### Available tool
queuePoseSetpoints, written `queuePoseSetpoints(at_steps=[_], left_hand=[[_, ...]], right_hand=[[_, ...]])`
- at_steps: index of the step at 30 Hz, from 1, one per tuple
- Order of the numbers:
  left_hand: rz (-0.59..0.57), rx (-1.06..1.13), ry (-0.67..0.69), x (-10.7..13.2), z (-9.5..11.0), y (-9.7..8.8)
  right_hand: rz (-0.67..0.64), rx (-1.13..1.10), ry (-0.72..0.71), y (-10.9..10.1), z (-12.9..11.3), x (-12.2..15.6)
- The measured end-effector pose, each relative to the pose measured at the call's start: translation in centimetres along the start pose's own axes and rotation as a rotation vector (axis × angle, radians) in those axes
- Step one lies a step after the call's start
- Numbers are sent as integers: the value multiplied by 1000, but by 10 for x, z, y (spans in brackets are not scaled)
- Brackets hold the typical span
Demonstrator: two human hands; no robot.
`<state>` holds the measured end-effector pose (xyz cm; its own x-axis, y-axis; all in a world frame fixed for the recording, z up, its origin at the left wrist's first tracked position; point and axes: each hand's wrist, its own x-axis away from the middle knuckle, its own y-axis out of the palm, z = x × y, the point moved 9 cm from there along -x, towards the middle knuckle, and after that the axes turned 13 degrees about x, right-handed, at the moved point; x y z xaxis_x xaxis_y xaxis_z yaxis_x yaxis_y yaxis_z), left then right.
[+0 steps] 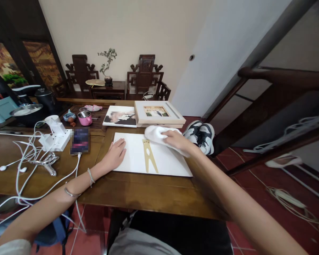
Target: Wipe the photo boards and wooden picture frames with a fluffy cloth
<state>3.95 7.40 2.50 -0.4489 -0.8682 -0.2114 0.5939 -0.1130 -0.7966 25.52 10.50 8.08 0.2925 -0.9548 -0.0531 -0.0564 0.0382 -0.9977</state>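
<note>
Head view: the left hand (116,154), gripping nothing, lies flat on the white board (131,154), presumably steadying it on the bench (138,193), while the right hand's grip (176,140) clasps a white cloth (153,134) over the board's far right.

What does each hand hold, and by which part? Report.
The right hand holds the white cloth around its middle, from above. The left hand grips nothing; it lies on the left side of the white panel.
</note>
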Motion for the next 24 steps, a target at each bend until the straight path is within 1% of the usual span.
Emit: queuePoseSetpoints(at_steps=[2,3,4,7,9,11,12,13,15,17,19,21,23,24], left_hand=[[-5,-4,-2,0,0,0],[-8,-7,-4,0,0,1],[-9,-10,-7,0,-1,1],[-9,-10,-15,0,-2,2],[-6,-7,-20,0,-2,2],[-2,-4,-23,0,-2,2],[0,-3,-24,0,-2,2],[1,-2,-25,0,-2,2],[-4,-4,-25,0,-2,2],[-11,-8,-23,0,-2,2],[-15,-13,-19,0,-3,2],[-16,-15,-17,0,-3,1],[-20,-16,-21,0,-3,1],[-24,-17,-22,0,-3,1]], right_hand=[[3,14,17,3,10,22],[-3,18,9,5,8,35],[-15,21,-16,7,3,49],[-59,28,-139,11,-24,98],[-95,41,-191,10,-36,128],[-114,60,-192,8,-36,144],[-118,69,-197,7,-34,146],[-115,77,-208,7,-31,142],[-100,85,-240,8,-25,123],[-71,91,-251,12,-17,92],[-33,93,-231,16,-9,58],[1,94,-201,19,-3,30],[21,92,-188,21,-2,13],[28,91,-187,21,-3,11]])
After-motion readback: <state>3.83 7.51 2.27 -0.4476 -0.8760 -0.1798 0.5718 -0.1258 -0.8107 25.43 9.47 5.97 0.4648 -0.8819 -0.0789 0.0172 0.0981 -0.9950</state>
